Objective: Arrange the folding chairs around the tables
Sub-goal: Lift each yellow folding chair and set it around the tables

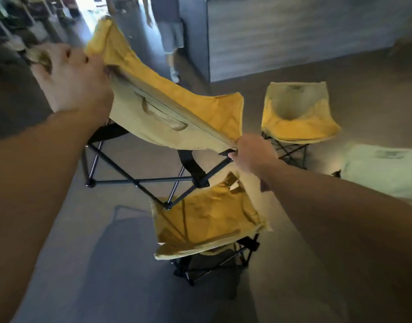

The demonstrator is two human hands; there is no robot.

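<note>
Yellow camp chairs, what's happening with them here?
A person is holding one yellow folding chair by its fabric back: the left hand grips one top corner, the right hand pinches the other. Its black frame hangs below. Another open chair stands on the floor ahead to the right, and a third sits close below. No table is clearly visible.

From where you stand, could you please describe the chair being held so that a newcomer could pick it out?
Start at the grey counter at the back, then look left and nearer. The held chair is the yellow one tilted in the air, gripped by the left hand and right hand; the other yellow chairs stand on the floor.
</note>
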